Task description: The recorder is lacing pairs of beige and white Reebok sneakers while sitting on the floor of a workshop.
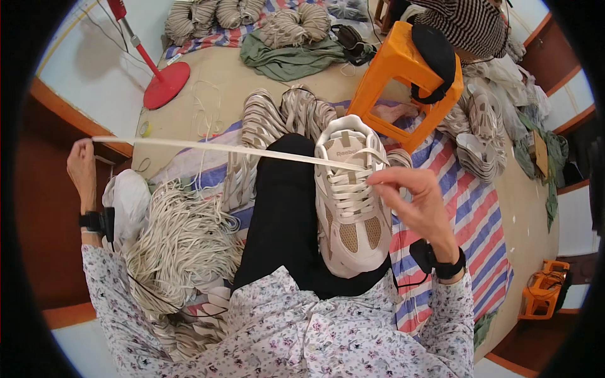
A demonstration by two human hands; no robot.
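A white and beige sneaker (353,236) rests on my lap over the black trousers, its toe toward me and its laces partly threaded. From its upper eyelets a cream shoelace (220,147) stretches taut to the far left. My left hand (82,167) is raised there, its fingers closed on the lace's end. Beside the sneaker's right eyelet row, my right hand (413,198) pinches at the lacing with thumb and forefinger. Whether it grips lace or the shoe's edge is hard to make out. A shorter lace loop stands near the tongue.
A heap of loose cream laces (183,246) lies left of my leg, beside a white plastic bag (128,201). Stacked shoe uppers (261,120) sit ahead on a striped sheet (469,233). An orange stool (403,82) stands ahead right; a red stand base (166,85) is far left.
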